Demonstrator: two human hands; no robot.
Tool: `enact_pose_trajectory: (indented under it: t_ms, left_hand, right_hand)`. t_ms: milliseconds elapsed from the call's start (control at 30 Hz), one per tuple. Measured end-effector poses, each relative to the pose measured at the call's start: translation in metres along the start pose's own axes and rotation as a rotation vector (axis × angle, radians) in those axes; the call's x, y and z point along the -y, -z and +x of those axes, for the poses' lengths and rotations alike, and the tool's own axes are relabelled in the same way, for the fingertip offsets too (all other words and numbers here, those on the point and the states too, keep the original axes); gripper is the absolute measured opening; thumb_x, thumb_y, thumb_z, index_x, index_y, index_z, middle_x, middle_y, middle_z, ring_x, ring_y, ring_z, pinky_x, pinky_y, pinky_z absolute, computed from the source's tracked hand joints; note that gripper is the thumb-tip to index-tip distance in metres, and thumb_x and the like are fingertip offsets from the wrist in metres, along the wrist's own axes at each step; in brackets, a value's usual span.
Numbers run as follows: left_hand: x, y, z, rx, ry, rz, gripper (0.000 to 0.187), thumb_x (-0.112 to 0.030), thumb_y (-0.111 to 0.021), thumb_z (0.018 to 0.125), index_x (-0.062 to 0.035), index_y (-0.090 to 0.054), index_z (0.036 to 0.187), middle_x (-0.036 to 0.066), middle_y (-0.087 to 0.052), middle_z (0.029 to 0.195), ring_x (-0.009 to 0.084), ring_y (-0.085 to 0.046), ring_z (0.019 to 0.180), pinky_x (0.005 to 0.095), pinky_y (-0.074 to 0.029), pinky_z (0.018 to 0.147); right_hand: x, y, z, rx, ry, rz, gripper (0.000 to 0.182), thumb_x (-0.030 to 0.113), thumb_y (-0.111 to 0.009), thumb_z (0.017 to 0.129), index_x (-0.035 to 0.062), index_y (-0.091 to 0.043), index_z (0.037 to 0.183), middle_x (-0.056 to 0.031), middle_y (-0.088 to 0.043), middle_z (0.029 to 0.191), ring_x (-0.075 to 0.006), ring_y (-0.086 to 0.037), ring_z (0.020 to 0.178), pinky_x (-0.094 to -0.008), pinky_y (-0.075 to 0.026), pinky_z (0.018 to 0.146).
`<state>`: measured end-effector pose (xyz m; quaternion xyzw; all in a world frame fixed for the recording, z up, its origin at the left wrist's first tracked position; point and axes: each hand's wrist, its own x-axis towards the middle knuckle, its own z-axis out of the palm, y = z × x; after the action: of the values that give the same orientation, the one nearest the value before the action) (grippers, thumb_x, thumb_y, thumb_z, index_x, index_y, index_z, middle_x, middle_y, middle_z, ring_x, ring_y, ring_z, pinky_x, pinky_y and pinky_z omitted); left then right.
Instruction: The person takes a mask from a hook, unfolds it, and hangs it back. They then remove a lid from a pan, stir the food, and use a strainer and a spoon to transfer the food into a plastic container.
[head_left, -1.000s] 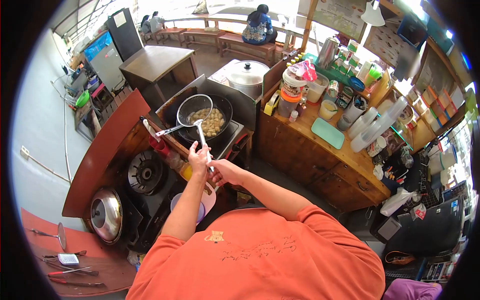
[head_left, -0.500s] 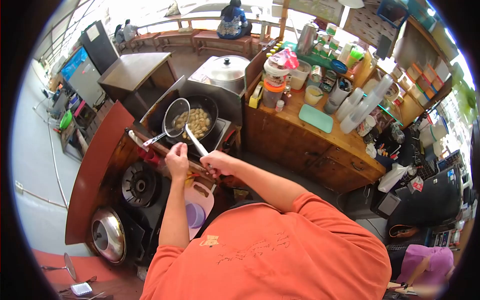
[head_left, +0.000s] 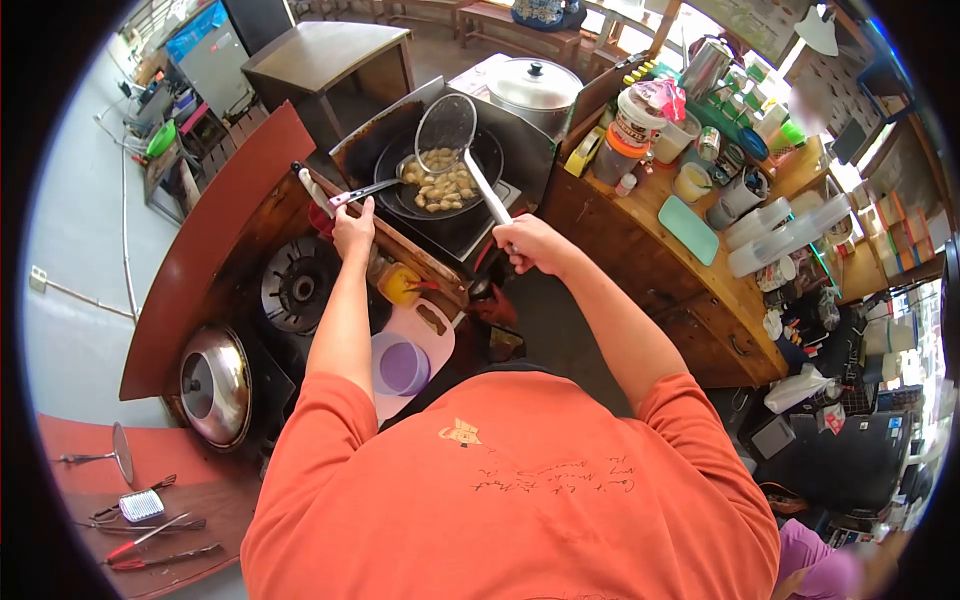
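My right hand [head_left: 530, 245] is closed round the long pale handle of a round mesh strainer [head_left: 446, 125], which is tilted up over the wok. With its fingers at the dark-tipped handle of a metal ladle [head_left: 372, 190], my left hand [head_left: 353, 232] grips it at the wok's left side. The ladle's head reaches into the dark wok [head_left: 492, 160], partly behind the strainer. Golden-brown pieces of food [head_left: 445, 190] lie together in the wok, which sits on a stove.
A lidded steel pot [head_left: 535, 85] stands behind the stove. Below my left hand are a burner [head_left: 302, 283], a domed lid [head_left: 215, 387] and a purple bowl [head_left: 402, 368] on a pink board [head_left: 432, 345]. A wooden counter [head_left: 640, 235] with jars and cups runs along the right.
The strainer has swung up and right relative to the wok in my right hand. My left hand has moved from below the wok to the ladle's handle. The view has shifted.
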<state>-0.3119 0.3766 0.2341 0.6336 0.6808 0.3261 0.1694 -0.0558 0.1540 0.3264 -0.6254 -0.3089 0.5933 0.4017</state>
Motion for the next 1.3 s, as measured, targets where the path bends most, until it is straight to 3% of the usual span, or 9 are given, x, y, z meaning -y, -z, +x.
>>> enact_pose_trajectory:
  t_ms: [200, 300, 433, 500, 600, 867, 1000, 1200, 1300]
  left_hand:
    - [0.004, -0.013, 0.039, -0.183, 0.306, -0.224, 0.088, -0.053, -0.08, 0.069, 0.0023, -0.048, 0.128, 0.023, -0.063, 0.119, 0.0372, -0.061, 0.111, 0.0428, -0.045, 0.098]
    - [0.009, -0.015, 0.063, -0.243, 0.235, -0.233, 0.088, -0.053, -0.081, 0.069, 0.0035, -0.05, 0.128, 0.021, -0.064, 0.117, 0.0351, -0.06, 0.112, 0.0424, -0.045, 0.098]
    - [0.036, -0.035, 0.108, -0.029, 0.2, -0.451, 0.05, -0.036, -0.084, 0.073, 0.0028, -0.066, 0.099, 0.011, -0.07, 0.087, 0.0208, -0.067, 0.076, 0.0345, -0.054, 0.074]
    - [0.032, -0.03, 0.112, 0.134, 0.24, -0.569, 0.029, -0.025, -0.082, 0.076, -0.0014, -0.067, 0.084, 0.005, -0.065, 0.067, 0.0131, -0.058, 0.052, 0.0284, -0.048, 0.048]
    - [0.02, -0.021, 0.111, 0.354, 0.326, -0.621, 0.021, -0.02, -0.077, 0.082, -0.0028, -0.066, 0.085, 0.004, -0.059, 0.061, 0.0089, -0.049, 0.045, 0.0228, -0.036, 0.036]
    - [-0.014, -0.01, 0.094, 0.111, -0.086, -0.572, 0.018, -0.012, -0.067, 0.085, 0.0033, -0.067, 0.094, 0.008, -0.065, 0.067, 0.0172, -0.066, 0.052, 0.0302, -0.054, 0.042]
    - [-0.021, 0.011, 0.076, -0.08, -0.51, -0.245, 0.022, -0.018, -0.067, 0.086, -0.0001, -0.068, 0.098, 0.015, -0.072, 0.079, 0.0259, -0.071, 0.07, 0.0369, -0.057, 0.065]
    - [-0.041, 0.061, 0.024, -0.237, -0.542, -0.245, 0.018, -0.018, -0.066, 0.088, -0.0023, -0.069, 0.096, 0.017, -0.071, 0.083, 0.0284, -0.072, 0.078, 0.0371, -0.056, 0.068]
    - [-0.038, 0.068, 0.004, -0.218, -0.457, -0.313, 0.018, -0.017, -0.067, 0.088, -0.001, -0.068, 0.097, 0.014, -0.07, 0.076, 0.0242, -0.07, 0.066, 0.0349, -0.054, 0.062]
  right_hand:
    - [0.005, 0.008, 0.0, -0.075, -0.005, -0.046, 0.018, 0.016, -0.061, 0.075, 0.0045, -0.052, 0.065, -0.002, -0.046, 0.056, -0.0113, -0.046, 0.045, -0.0288, -0.041, 0.039]
    - [0.007, 0.007, -0.003, -0.094, 0.017, -0.014, 0.018, 0.014, -0.062, 0.074, 0.0046, -0.051, 0.063, -0.0018, -0.046, 0.055, -0.0117, -0.045, 0.043, -0.0292, -0.042, 0.04]
    - [0.009, 0.005, -0.002, -0.118, 0.004, -0.045, 0.018, 0.014, -0.061, 0.074, 0.0043, -0.051, 0.062, -0.0018, -0.046, 0.054, -0.0118, -0.046, 0.043, -0.029, -0.043, 0.04]
    - [0.011, 0.002, -0.003, -0.127, 0.004, -0.038, 0.018, 0.014, -0.061, 0.074, 0.0043, -0.051, 0.062, -0.0019, -0.046, 0.054, -0.0118, -0.046, 0.043, -0.029, -0.043, 0.04]
    - [0.009, 0.0, 0.002, -0.141, 0.009, -0.027, 0.018, 0.013, -0.061, 0.074, 0.0043, -0.052, 0.062, -0.0023, -0.046, 0.053, -0.0122, -0.046, 0.042, -0.0292, -0.043, 0.04]
    - [0.008, 0.004, 0.005, -0.179, 0.028, -0.036, 0.018, 0.014, -0.062, 0.074, 0.0043, -0.053, 0.062, -0.0025, -0.047, 0.052, -0.0121, -0.045, 0.043, -0.0298, -0.043, 0.041]
    - [0.009, 0.015, 0.01, -0.174, 0.019, -0.12, 0.016, 0.013, -0.059, 0.076, 0.0053, -0.05, 0.064, -0.0014, -0.047, 0.057, -0.0112, -0.045, 0.044, -0.0289, -0.041, 0.041]
    - [0.007, 0.036, 0.019, -0.197, 0.026, -0.199, 0.018, 0.014, -0.061, 0.074, 0.005, -0.05, 0.063, -0.0015, -0.046, 0.057, -0.0113, -0.044, 0.044, -0.0292, -0.04, 0.041]
    - [-0.001, 0.054, 0.031, -0.193, 0.045, -0.247, 0.02, 0.019, -0.061, 0.072, 0.0016, -0.055, 0.064, -0.0055, -0.05, 0.053, -0.0151, -0.048, 0.041, -0.0307, -0.043, 0.04]
